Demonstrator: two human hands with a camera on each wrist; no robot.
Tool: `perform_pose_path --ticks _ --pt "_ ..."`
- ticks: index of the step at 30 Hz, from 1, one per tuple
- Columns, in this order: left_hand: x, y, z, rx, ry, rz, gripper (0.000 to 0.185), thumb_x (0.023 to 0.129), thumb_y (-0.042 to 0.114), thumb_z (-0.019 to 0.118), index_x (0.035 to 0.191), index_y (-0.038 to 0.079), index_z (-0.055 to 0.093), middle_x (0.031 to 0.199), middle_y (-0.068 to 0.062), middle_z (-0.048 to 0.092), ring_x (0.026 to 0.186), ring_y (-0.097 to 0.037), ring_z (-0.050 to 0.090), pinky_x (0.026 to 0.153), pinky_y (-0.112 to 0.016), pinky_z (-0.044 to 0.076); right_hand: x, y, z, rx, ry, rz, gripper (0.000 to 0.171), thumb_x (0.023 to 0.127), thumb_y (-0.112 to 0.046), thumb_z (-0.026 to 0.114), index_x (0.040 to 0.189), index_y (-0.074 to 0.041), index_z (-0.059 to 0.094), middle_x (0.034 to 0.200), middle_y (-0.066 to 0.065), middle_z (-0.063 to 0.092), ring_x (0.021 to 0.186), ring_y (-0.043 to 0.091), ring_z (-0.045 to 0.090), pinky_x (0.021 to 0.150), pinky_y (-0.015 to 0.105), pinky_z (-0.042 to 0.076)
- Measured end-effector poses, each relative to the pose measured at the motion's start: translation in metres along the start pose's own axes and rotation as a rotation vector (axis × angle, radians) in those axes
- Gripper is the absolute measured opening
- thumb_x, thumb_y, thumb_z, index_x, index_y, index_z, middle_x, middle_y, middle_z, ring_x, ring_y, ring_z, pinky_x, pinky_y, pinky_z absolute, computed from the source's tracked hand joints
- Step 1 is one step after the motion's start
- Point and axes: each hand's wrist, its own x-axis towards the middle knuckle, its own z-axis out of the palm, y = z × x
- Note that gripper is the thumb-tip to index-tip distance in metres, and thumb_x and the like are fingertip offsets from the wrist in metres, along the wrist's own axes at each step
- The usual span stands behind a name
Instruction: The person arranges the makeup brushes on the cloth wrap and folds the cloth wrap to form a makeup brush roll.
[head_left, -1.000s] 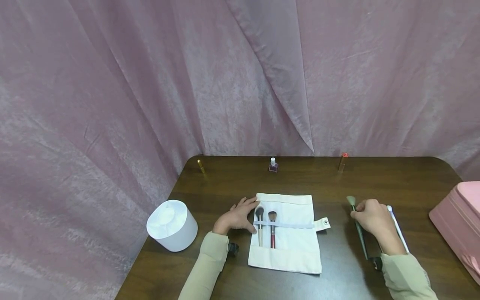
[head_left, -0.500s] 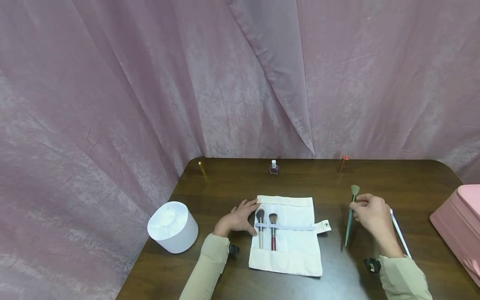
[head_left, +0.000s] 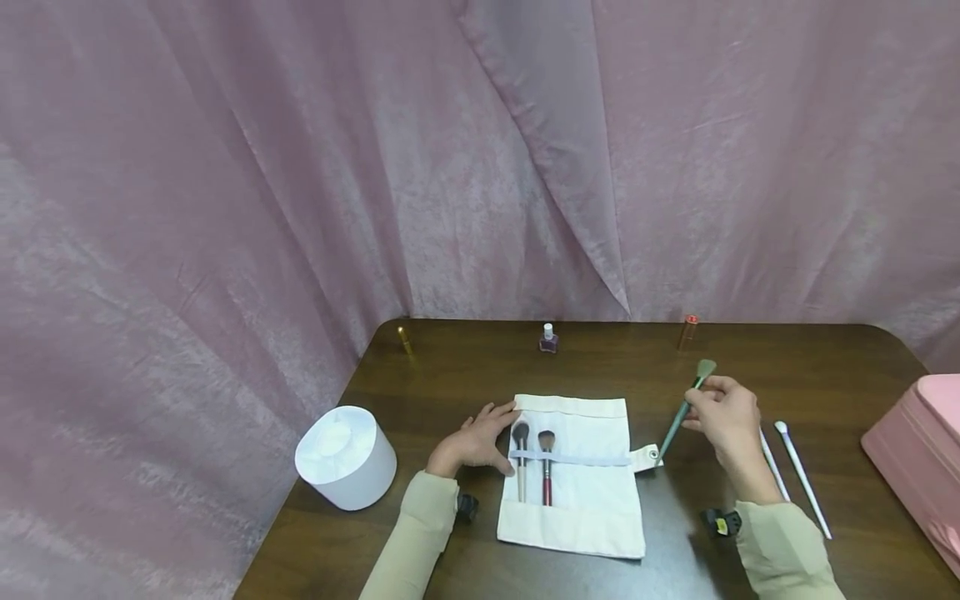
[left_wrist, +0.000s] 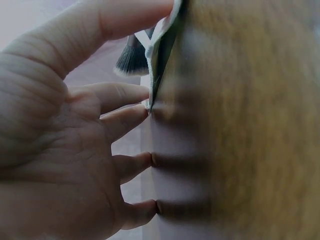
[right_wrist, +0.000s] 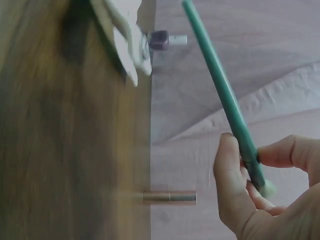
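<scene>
My right hand point(head_left: 726, 421) pinches a green makeup brush point(head_left: 681, 415) near its bristle end, off the table. In the right wrist view the brush's green handle point(right_wrist: 220, 80) slants up and away from thumb and fingers. A white cloth brush roll point(head_left: 573, 525) lies spread out mid-table, its snap strap point(head_left: 645, 456) pointing right. Under its band sit a dark-bristled brush with a pale handle point(head_left: 521, 475) and a brush with a red handle point(head_left: 547, 479). My left hand point(head_left: 474, 439) rests with fingers spread at the roll's left edge, fingertips on the table in the left wrist view.
Two white-handled brushes point(head_left: 802, 479) lie right of my right hand. A pink case point(head_left: 918, 458) stands at the far right, a white round container point(head_left: 347, 458) at the left. Along the back are a gold tube point(head_left: 404, 338), a nail polish bottle point(head_left: 548, 340) and a lipstick point(head_left: 687, 331).
My right hand has lifted the green brush from the table and carried it left, its handle end now over the roll's strap. The left hand keeps its place.
</scene>
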Motion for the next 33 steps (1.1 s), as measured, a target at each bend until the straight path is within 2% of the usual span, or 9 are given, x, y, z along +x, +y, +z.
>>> perform_pose_path --ticks 3,6,10,19,23,27,33 --pt "0.002 0.000 0.001 -0.008 -0.001 -0.002 0.095 0.076 0.017 0.088 0.157 0.012 0.039 0.166 -0.004 0.024 0.153 -0.034 0.010 0.117 -0.063 0.012 0.003 -0.003 0.007 0.051 0.019 -0.007 0.043 0.094 0.001 0.053 0.132 0.017 0.044 0.085 0.005 0.062 0.062 0.005 0.061 0.061 0.027 0.059" --pt "0.003 0.001 0.002 -0.018 0.000 -0.001 0.095 0.075 0.017 0.089 0.157 0.012 0.039 0.166 -0.004 0.024 0.153 -0.034 0.010 0.117 -0.063 0.011 0.006 -0.005 0.014 0.085 0.025 -0.022 0.043 0.094 0.001 0.052 0.133 0.016 0.044 0.086 0.005 0.061 0.065 0.006 0.061 0.063 0.027 0.059" --pt "0.002 -0.001 0.004 -0.024 0.000 0.007 0.095 0.076 0.018 0.088 0.157 0.011 0.039 0.167 -0.004 0.023 0.153 -0.034 0.010 0.117 -0.064 0.011 0.010 -0.008 0.030 0.115 0.020 -0.044 0.040 0.096 0.002 0.052 0.134 0.013 0.044 0.091 0.010 0.061 0.067 0.007 0.061 0.066 0.027 0.059" --pt "-0.010 -0.010 -0.001 -0.050 0.028 -0.018 0.096 0.076 0.016 0.090 0.157 0.010 0.038 0.167 -0.004 0.020 0.154 -0.035 0.007 0.117 -0.063 0.009 0.018 -0.019 0.081 0.185 -0.067 -0.097 0.031 0.097 0.004 0.054 0.127 0.010 0.050 0.103 0.024 0.062 0.075 0.008 0.062 0.072 0.031 0.060" --pt "-0.008 -0.008 -0.004 -0.046 0.020 -0.009 0.096 0.076 0.017 0.089 0.157 0.010 0.038 0.167 -0.005 0.021 0.154 -0.036 0.007 0.117 -0.064 0.010 0.021 -0.021 0.091 0.199 -0.094 -0.089 0.028 0.099 0.003 0.052 0.126 0.009 0.050 0.103 0.021 0.062 0.079 0.012 0.060 0.072 0.030 0.060" --pt "-0.005 -0.005 -0.004 -0.048 0.014 -0.001 0.095 0.077 0.016 0.088 0.157 0.011 0.038 0.167 -0.005 0.021 0.154 -0.036 0.007 0.117 -0.064 0.009 0.022 -0.020 0.097 0.217 -0.129 -0.064 0.027 0.101 0.000 0.049 0.127 0.007 0.050 0.103 0.017 0.060 0.081 0.015 0.060 0.078 0.036 0.060" --pt "0.000 -0.001 -0.003 -0.061 -0.003 0.026 0.095 0.076 0.015 0.088 0.157 0.009 0.038 0.166 -0.007 0.023 0.153 -0.037 0.008 0.117 -0.065 0.009 0.022 -0.015 0.103 0.243 -0.145 0.003 0.031 0.103 0.000 0.047 0.132 0.010 0.044 0.114 0.026 0.059 0.081 0.013 0.061 0.075 0.032 0.059"
